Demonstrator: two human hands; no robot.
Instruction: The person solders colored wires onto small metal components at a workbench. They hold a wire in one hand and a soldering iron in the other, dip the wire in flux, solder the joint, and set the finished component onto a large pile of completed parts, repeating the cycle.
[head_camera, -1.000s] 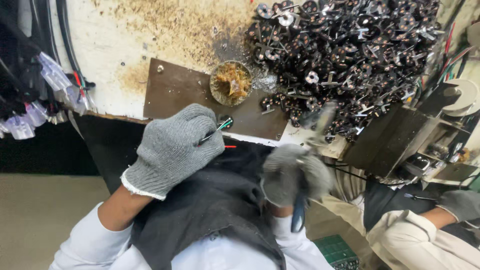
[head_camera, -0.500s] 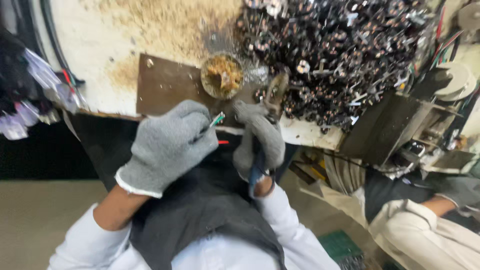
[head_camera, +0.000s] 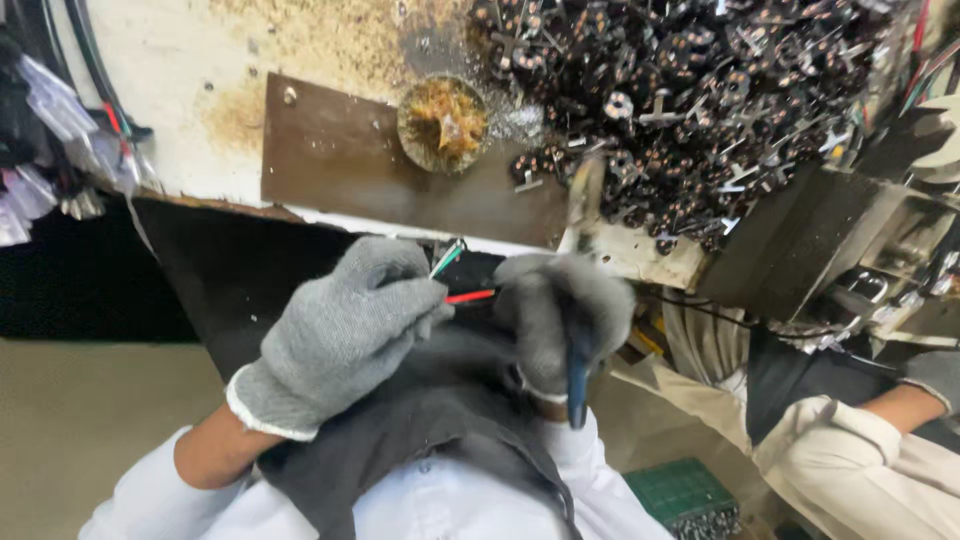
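Observation:
Both my hands wear grey knit gloves. My left hand (head_camera: 345, 325) is closed around a small bundle of thin wires (head_camera: 455, 278), red, green and white ends sticking out to the right. My right hand (head_camera: 560, 315) grips a pair of pliers (head_camera: 578, 375) with blue handles; the metal jaws point up toward the bench edge. The right hand sits just right of the wire ends, its fingers close to the red wire. Both hands hover over my dark apron, below the bench edge.
A worn white bench (head_camera: 180, 90) carries a brown metal plate (head_camera: 340, 150), a round dish of amber residue (head_camera: 443, 122) and a big heap of small dark metal parts (head_camera: 700, 90). A dark metal box (head_camera: 800, 240) stands at the right. Another person's gloved arm (head_camera: 900, 410) is at lower right.
My right hand with the pliers has moved left from beside my lap up to the wire ends held by my left hand. The left hand has stayed nearly in place.

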